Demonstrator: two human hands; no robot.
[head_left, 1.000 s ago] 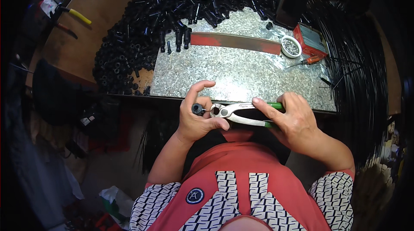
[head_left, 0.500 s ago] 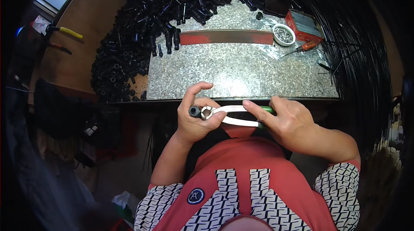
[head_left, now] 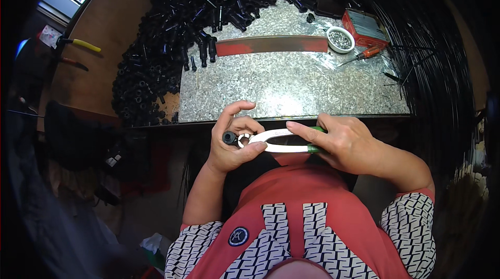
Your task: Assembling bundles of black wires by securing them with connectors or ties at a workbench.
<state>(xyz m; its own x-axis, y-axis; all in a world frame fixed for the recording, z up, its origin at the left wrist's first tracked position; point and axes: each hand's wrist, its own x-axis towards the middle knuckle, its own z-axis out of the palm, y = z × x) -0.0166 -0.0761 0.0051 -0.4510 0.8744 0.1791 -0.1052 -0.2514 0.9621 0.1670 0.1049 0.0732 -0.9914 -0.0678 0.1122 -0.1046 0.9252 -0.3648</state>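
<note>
The left hand (head_left: 232, 146) pinches a black tube (head_left: 229, 137) (short, dark) at the pliers (head_left: 276, 141); the right hand (head_left: 346, 143) grips their handles.

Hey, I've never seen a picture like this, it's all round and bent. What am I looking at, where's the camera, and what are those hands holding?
The camera sits on a person's head and looks down, so you see their red patterned shirt at the bottom and their own bare arms reaching forward. The wide lens bends straight edges near the rim.

The left hand pinches a small black tube piece. The right hand grips the green handles of a pair of pliers, whose metal nose meets that piece.

Ahead lies a speckled stone slab. On and around it: a big heap of black tube pieces, a long red and brown strip, a small white bowl, a red box and an orange-handled screwdriver. Black wires curve along the right.
</note>
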